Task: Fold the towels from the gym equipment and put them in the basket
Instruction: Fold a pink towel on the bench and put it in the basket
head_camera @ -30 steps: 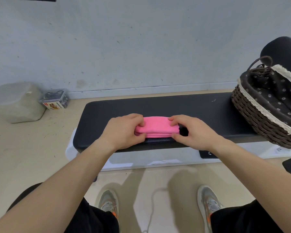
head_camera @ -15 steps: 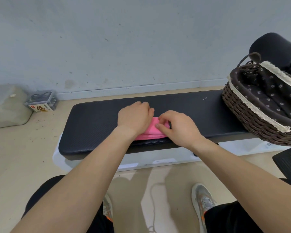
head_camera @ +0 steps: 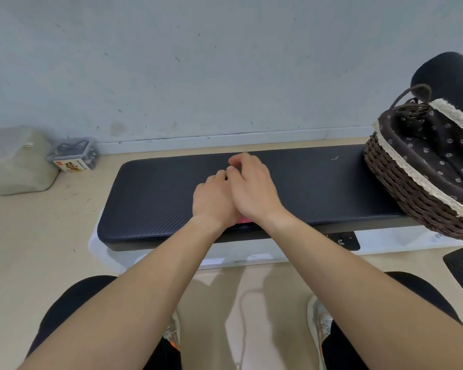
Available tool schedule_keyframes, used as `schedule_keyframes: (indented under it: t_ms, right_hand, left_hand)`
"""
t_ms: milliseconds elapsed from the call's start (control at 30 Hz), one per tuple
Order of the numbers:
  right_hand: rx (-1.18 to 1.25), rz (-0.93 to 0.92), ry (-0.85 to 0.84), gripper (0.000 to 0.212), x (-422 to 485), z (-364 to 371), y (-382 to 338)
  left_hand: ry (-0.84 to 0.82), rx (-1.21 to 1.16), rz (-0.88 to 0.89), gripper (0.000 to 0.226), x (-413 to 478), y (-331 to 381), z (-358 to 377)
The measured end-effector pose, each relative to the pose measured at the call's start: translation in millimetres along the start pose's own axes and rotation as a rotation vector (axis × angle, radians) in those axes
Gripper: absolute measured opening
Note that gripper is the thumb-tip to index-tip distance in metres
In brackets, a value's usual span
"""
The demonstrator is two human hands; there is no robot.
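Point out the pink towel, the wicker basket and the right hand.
pink towel (head_camera: 244, 221): head view, sliver showing under the wrists.
wicker basket (head_camera: 393, 182): head view, woven side wall.
right hand (head_camera: 254, 190): head view, back of the hand.

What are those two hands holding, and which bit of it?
A pink towel lies under the left hand and right hand on the bench; only a sliver shows, so whether and where they grip it cannot be told.

Wicker basket, matt ribbed bench
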State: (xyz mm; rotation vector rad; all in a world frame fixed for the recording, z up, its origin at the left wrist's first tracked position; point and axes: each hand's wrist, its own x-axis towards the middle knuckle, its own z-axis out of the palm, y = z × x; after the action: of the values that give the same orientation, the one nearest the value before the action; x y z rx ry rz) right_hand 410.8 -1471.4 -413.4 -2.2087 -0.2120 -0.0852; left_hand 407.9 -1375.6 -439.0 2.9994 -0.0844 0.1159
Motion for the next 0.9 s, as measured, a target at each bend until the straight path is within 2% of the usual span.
schedule_keyframes:
  t_ms: [100, 200, 267, 333, 400, 533, 667, 767, 900]
  right_hand:
    - [-0.107, 0.035, 0.036, 0.035, 0, 7, 12]
    - [-0.283, 0.021, 0.056, 0.035, -1, 6, 27]
    - [-0.375, 0.001, 0.036, 0.042, 3, 6, 40]
    - [-0.479, -0.008, 0.001, 0.054, 7, 5, 52]
    - [-0.566, 0.035, -0.064, 0.055, 8, 5, 55]
    - [-0.695, 0.029, -0.136, 0.054, 6, 8, 53]
    - [-0.768, 0.038, -0.171, 0.057, 12, 13, 57]
    - [-0.805, -0.001, -0.130, 0.057, 11, 15, 60]
    - [-0.796, -0.006, -0.199, 0.057, 11, 9, 52]
  left_hand:
    - [0.000, -0.040, 0.010, 0.047, 1, -5, 5]
    - [0.089, -0.137, -0.012, 0.024, 2, -11, 11]
    - [0.134, -0.275, -0.041, 0.034, 3, -14, 13]
    - [0.165, -0.318, -0.040, 0.040, 4, -15, 16]
    - [0.153, -0.242, -0.028, 0.043, 5, -16, 21]
    - [-0.003, -0.078, -0.095, 0.053, 1, -12, 23]
    - [-0.009, 0.032, -0.101, 0.058, 4, -10, 28]
    - [-0.029, 0.062, -0.116, 0.059, 7, -9, 30]
    - [-0.058, -0.002, -0.081, 0.057, 3, -9, 20]
